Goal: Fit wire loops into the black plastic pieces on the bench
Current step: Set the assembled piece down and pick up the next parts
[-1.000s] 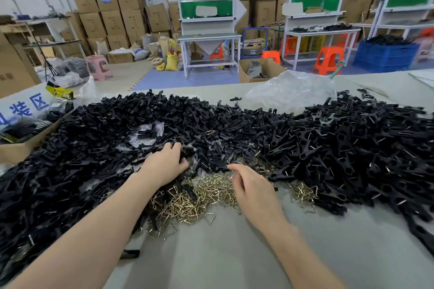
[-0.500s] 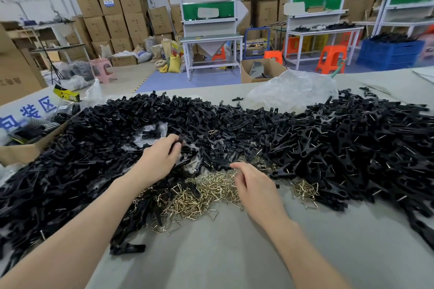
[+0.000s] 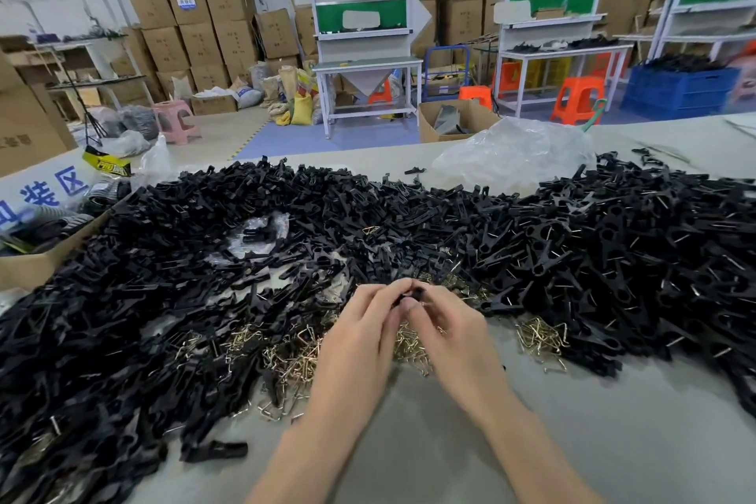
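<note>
The person's left hand [image 3: 360, 336] and right hand [image 3: 450, 333] meet just below the middle of the frame, fingertips together. Between them they pinch one small black plastic piece [image 3: 416, 292], fingers curled in and bunched round it, thumbs pressed close. Only the piece's top edge shows above the fingertips, and whether a wire sits in it cannot be told.

Directly under the hands, in the lower centre, lies a tangle of brass-coloured wire loops [image 3: 294, 356] on the grey bench [image 3: 409, 446]. A smaller clump [image 3: 540, 336] lies just right of the right hand. A heap of black plastic pieces [image 3: 613, 258] spans the frame from left edge to right, curving round the loops. At the upper right of the heap rests a clear plastic bag [image 3: 515, 151]. An open cardboard box [image 3: 37, 268] sits at the left edge.
</note>
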Motion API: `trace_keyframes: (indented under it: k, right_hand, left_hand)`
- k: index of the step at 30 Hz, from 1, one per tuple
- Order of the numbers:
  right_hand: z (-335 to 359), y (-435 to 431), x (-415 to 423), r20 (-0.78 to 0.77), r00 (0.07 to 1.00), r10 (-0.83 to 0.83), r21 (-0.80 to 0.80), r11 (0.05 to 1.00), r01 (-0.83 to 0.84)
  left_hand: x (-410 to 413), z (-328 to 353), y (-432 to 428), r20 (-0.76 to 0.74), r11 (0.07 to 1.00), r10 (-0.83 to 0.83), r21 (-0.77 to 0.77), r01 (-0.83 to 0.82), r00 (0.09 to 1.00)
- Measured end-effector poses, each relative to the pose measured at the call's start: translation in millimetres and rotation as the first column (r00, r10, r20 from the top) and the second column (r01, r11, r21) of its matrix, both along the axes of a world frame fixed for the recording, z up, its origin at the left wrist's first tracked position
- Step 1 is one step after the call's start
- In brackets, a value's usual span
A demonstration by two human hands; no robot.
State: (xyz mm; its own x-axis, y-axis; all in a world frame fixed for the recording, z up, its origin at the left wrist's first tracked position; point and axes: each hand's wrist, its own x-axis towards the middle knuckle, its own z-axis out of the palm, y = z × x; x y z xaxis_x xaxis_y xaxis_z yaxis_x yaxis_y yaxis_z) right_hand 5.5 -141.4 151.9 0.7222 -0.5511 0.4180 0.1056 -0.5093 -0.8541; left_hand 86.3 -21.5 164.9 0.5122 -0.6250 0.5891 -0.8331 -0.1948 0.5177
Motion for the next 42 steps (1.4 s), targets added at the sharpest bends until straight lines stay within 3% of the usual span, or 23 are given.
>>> trace_keyframes:
  k: [2, 6, 12, 21, 27, 31, 35, 38, 42]
  right_hand:
    - [1, -1, 4, 0.036, 0.998, 0.061, 0.220, 0.973, -0.067]
    - [2, -5, 12, 0.070, 0.992, 0.100, 0.331, 0.936, -0.118]
    - [2, -12, 17, 0.177, 0.977, 0.115, 0.616, 0.762, -0.201]
    - [-2, -15, 15, 0.204, 0.963, 0.176, 0.646, 0.715, -0.267]
    - [-2, -13, 8, 0.155, 0.966, 0.205, 0.645, 0.720, -0.256]
    - [2, -13, 5, 0.137, 0.975, 0.172, 0.598, 0.770, -0.220]
    - [3, -12, 4, 0.167, 0.973, 0.161, 0.614, 0.755, -0.230]
    - [4, -11, 4, 0.180, 0.965, 0.191, 0.595, 0.760, -0.261]
    - [5, -10, 4, 0.180, 0.959, 0.218, 0.565, 0.775, -0.282]
  left_hand:
    - [3, -1, -4, 0.043, 1.000, 0.018, -0.004, -0.018, 0.999]
    - [9, -4, -6, -0.040, 0.997, -0.022, -0.076, 0.019, 0.999]
    - [10, -7, -7, -0.094, 0.993, -0.021, -0.116, 0.010, 0.995]
    - [9, -3, -5, -0.281, 0.980, -0.050, -0.201, -0.008, 0.958]
    - [9, -1, -6, -0.577, 0.953, -0.158, -0.301, -0.028, 0.801]
    - [7, 4, -5, -0.616, 0.945, -0.229, -0.327, 0.019, 0.754]
    - [5, 1, -5, -0.600, 0.956, -0.178, -0.295, -0.008, 0.780]
    - [6, 2, -5, -0.614, 0.932, -0.227, -0.363, -0.015, 0.756]
    - [8, 5, -5, -0.703, 0.911, -0.322, -0.412, 0.005, 0.634]
